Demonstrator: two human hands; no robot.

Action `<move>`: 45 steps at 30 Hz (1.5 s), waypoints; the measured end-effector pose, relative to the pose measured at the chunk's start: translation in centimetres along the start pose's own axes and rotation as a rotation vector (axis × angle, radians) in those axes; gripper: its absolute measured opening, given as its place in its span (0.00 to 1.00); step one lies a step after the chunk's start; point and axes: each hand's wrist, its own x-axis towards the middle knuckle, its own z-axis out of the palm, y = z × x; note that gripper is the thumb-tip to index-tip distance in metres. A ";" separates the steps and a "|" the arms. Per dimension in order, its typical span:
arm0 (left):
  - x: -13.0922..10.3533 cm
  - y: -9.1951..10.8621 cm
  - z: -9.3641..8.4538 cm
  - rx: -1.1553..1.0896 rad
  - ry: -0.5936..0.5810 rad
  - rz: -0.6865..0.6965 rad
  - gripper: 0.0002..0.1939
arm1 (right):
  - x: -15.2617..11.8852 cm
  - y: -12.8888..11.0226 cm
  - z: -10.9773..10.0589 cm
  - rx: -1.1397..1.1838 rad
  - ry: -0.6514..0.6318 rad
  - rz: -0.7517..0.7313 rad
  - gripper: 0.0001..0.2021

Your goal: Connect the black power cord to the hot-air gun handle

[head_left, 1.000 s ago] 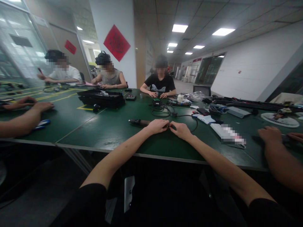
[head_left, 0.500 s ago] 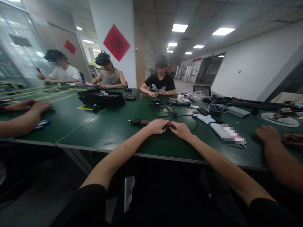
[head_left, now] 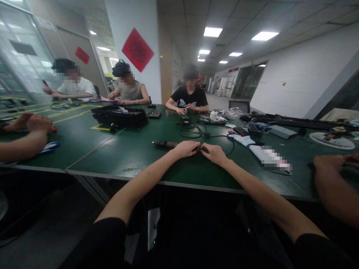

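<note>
While both forearms are reaching forward over the near edge of the green table [head_left: 134, 158], the left hand [head_left: 187, 149] and the right hand [head_left: 214, 154] are coming together in front of the body, their fingertips nearly touching. The fingers are bending inward and seem to be pinching a small piece [head_left: 199, 148] between the two hands; how firmly they are squeezing is impossible to tell. Holding it from both sides, just above the tabletop, is probably keeping so little a thing steady, and the low wrists are likely lending support. The piece is looking dark and tiny, and the fingers are hiding most of it, so its shape is staying unclear. Just behind the left hand, a dark cylindrical tool [head_left: 169, 145] is lying on its side, its narrow, silvery tip pointing leftward and its other end disappearing behind the hand; whether the hand is touching it cannot be told. Its body is showing a black front section and a brownish barrel. Farther back, a black cable [head_left: 196, 130] is lying in loose loops, while a white-and-blue item [head_left: 241, 140] is resting to the right, well apart from the fingers.
</note>
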 end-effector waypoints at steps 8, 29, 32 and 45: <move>0.0 0.4 0.0 0.016 0.020 -0.014 0.12 | 0.0 0.2 0.0 0.014 -0.001 -0.010 0.07; 0.3 -0.3 0.5 -0.010 0.002 -0.040 0.13 | 0.0 0.3 0.2 0.030 0.010 -0.020 0.07; 0.1 -0.2 0.3 -0.035 0.015 -0.009 0.12 | 0.0 0.4 0.3 0.022 0.011 -0.019 0.07; 0.0 -0.1 0.0 -0.044 0.012 0.016 0.12 | 0.0 0.2 0.1 -0.004 0.009 -0.013 0.08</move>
